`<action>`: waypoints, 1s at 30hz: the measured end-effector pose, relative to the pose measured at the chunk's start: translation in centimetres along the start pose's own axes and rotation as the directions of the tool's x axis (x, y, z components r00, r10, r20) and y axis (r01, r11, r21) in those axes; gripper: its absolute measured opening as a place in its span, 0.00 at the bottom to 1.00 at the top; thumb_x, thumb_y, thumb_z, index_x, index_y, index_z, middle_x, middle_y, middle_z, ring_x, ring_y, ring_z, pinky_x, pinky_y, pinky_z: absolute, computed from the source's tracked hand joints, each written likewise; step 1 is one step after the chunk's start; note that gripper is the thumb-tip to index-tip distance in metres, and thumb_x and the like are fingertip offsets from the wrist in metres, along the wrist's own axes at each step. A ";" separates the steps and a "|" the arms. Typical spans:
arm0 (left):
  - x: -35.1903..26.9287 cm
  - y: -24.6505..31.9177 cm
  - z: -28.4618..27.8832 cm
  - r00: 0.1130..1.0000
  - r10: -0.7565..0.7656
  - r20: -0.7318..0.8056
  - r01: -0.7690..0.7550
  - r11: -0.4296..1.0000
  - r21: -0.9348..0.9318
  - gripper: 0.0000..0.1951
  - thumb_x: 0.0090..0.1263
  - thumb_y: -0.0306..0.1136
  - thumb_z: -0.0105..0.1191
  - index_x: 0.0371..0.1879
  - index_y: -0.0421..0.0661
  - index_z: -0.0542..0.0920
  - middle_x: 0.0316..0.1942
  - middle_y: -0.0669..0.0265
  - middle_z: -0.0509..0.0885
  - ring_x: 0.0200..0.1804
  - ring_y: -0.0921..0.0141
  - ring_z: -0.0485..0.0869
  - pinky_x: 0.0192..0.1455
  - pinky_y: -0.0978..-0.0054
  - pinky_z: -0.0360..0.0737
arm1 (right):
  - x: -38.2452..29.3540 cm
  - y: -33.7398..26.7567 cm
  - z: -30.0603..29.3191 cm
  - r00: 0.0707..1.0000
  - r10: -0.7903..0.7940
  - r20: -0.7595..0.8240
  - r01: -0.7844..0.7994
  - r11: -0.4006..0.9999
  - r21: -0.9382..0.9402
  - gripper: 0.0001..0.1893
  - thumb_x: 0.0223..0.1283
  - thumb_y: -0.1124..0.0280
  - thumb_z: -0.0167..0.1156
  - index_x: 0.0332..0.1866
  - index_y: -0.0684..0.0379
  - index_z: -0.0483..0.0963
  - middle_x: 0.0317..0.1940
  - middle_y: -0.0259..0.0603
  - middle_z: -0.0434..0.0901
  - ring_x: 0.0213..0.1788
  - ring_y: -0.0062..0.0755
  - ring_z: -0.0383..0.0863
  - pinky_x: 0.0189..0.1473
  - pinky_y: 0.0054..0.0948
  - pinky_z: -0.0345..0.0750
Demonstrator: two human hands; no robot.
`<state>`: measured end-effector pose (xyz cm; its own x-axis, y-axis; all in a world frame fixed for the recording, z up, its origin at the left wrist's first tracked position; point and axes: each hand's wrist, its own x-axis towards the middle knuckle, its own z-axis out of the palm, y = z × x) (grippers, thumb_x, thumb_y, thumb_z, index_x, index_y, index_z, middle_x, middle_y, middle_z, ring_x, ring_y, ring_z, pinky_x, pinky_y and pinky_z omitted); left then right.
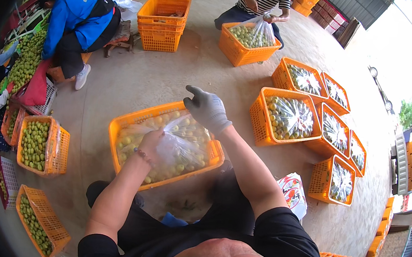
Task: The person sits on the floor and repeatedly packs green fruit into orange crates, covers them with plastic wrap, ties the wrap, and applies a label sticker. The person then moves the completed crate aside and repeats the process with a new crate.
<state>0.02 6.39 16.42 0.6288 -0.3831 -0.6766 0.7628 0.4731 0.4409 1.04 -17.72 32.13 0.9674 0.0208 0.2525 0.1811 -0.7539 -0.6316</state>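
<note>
An orange plastic crate (119, 125) stands before my knees, lined with a clear plastic bag (176, 146) full of round yellow-green fruit (130, 141). My left hand (152, 143), bare with a bead bracelet (143, 156) at the wrist, is closed around the gathered neck of the bag. Its fingertips are partly hidden. Over the crate's far right rim is my right hand (207, 109), in a grey work glove, apart from the bag's neck. Its visible fingers are spread and nothing shows in them.
Orange crates of bagged fruit (289, 118) stand to the right, beside printed sheets (292, 194). Ahead, a person in stripes (266, 0) handles another bag near stacked crates (162, 24). Someone in blue (79, 16) bends over a fruit heap (26, 59). More fruit crates (35, 145) are left.
</note>
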 end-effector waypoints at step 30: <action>0.0 -0.2 -0.2 1.000 0.025 0.005 -0.025 0.997 0.073 0.16 0.87 0.48 0.54 0.55 0.47 0.79 0.52 0.65 0.78 0.50 0.64 0.80 0.53 0.56 0.83 | -0.4 -0.1 0.1 0.996 -0.025 0.081 0.030 0.997 -0.065 0.23 0.71 0.57 0.61 0.67 0.54 0.84 0.38 0.54 0.90 0.44 0.57 0.90 0.53 0.51 0.84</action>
<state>-0.13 6.49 16.22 0.6483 -0.3755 -0.6624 0.7558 0.4231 0.4998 0.70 -17.56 32.04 0.9738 0.0928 0.2077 0.1982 -0.7941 -0.5746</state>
